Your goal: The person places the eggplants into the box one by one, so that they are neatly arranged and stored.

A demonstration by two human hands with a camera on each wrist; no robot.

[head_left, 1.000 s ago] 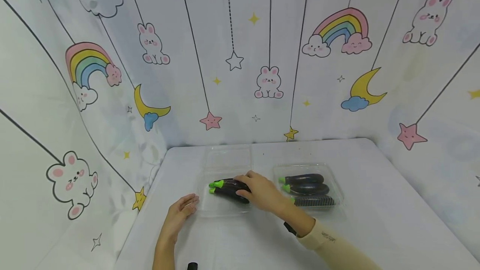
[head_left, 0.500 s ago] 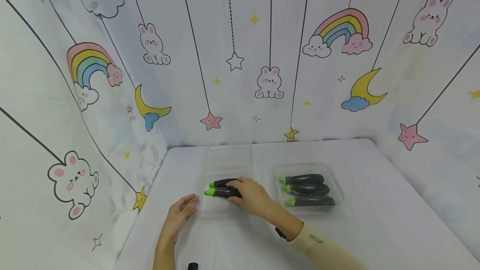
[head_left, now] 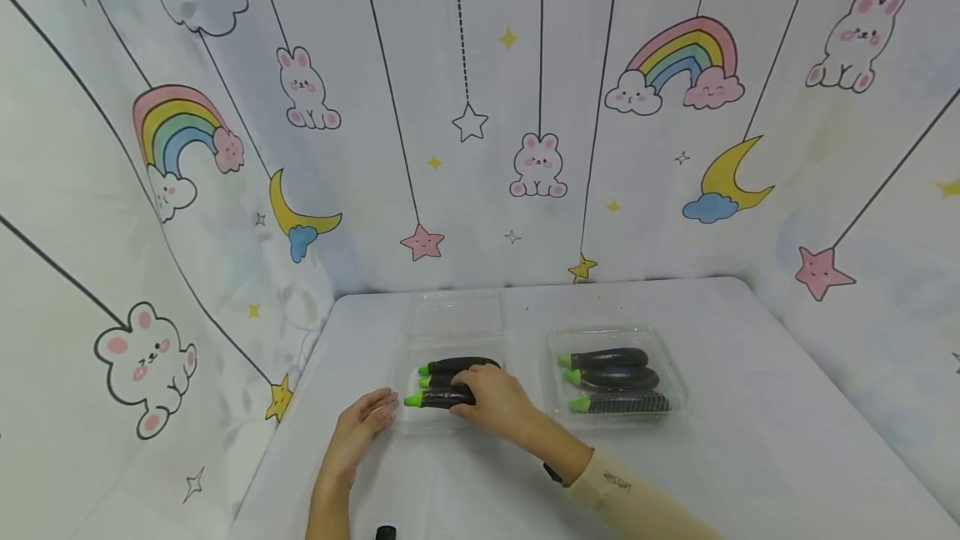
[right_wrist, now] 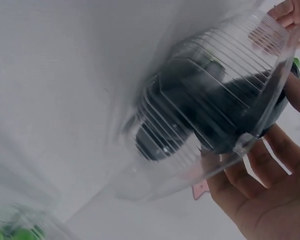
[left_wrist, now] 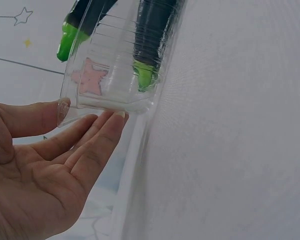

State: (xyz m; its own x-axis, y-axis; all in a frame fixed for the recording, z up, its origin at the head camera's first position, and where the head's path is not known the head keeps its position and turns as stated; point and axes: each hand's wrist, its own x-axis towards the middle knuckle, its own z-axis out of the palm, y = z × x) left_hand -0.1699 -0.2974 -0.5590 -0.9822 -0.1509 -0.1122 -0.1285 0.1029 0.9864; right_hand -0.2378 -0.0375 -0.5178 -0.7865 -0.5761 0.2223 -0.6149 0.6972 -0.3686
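Observation:
My right hand (head_left: 497,402) holds a dark eggplant (head_left: 441,397) with a green stem end, over the near side of a clear plastic box (head_left: 420,425). Two more eggplants (head_left: 453,365) lie behind it in that box, partly hidden by the hand. In the right wrist view, thumb and fingers of the right hand (right_wrist: 270,185) curl about the eggplant above the box's ribbed wall. My left hand (head_left: 363,425) stands at the box's left end. Up close, the fairly straight fingers of the left hand (left_wrist: 55,165) touch the box's end wall, its thumb at the rim.
The box's clear lid (head_left: 455,312) lies open behind it. To the right, a second clear box (head_left: 677,386) contains three eggplants (head_left: 618,378). A small black object (head_left: 552,473) shows beside my right wrist, another (head_left: 386,532) at the front edge. Printed cloth walls surround the white table.
My right hand has brought the eggplant from over the others toward the near side of the left box, lowering it there. The two eggplants behind are more exposed. The left hand stays put.

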